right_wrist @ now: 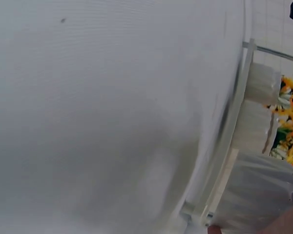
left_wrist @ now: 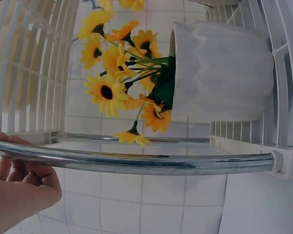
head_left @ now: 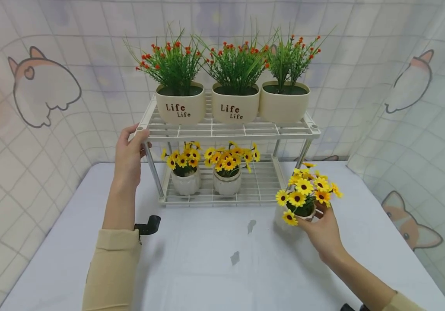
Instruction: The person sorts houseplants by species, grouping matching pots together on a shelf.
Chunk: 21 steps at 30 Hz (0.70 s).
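My left hand point(head_left: 129, 149) grips the front left corner of a white two-tier wire rack point(head_left: 228, 138). In the left wrist view, its fingers point(left_wrist: 18, 170) curl behind the top of the chrome post point(left_wrist: 151, 163). Near the rack's front right corner, my right hand point(head_left: 325, 231) holds a small whitish pot of yellow artificial sunflowers point(head_left: 304, 190) by its side. The right wrist view shows this pot point(right_wrist: 256, 190) close to the rack's lower tier; contact with it cannot be told. Two similar sunflower pots, one left point(head_left: 186, 183) and one in the middle point(head_left: 227, 183), stand on the lower tier.
Three cream planters with red-flowered greenery, left point(head_left: 179, 106), middle point(head_left: 235, 106) and right point(head_left: 284, 103), line the top tier. A white cloth covers the table point(head_left: 207, 242). Tile-patterned curtains point(head_left: 102, 77) hang behind and at both sides.
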{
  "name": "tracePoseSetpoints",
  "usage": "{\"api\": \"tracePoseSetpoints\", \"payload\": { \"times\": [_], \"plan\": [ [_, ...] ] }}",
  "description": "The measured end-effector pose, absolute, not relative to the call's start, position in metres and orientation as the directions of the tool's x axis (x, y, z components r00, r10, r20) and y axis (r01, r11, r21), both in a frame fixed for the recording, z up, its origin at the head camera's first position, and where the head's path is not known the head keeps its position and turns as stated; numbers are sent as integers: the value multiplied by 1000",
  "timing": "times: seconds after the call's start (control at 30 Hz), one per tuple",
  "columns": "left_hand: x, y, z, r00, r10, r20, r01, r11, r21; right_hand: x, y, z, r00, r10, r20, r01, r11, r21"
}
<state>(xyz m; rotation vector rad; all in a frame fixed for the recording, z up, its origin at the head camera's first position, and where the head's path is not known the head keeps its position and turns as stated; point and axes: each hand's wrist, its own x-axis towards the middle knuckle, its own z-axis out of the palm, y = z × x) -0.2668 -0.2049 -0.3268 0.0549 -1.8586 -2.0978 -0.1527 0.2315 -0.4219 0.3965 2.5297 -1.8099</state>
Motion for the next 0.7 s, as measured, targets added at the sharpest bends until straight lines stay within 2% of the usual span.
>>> {"api": "tracePoseSetpoints", "payload": {
  "times": [0.47,0.7],
  "plan": [
    [-267,-205,-326,-938,-283,200,232,-85,969,-183,192,-425,-989,144,-16,56,277,-959],
    [-268,-206,-326,-941,-275,195,229,-98,968,-205,180,-429,-983,182,-24,68,238,-969]
  ]
}}
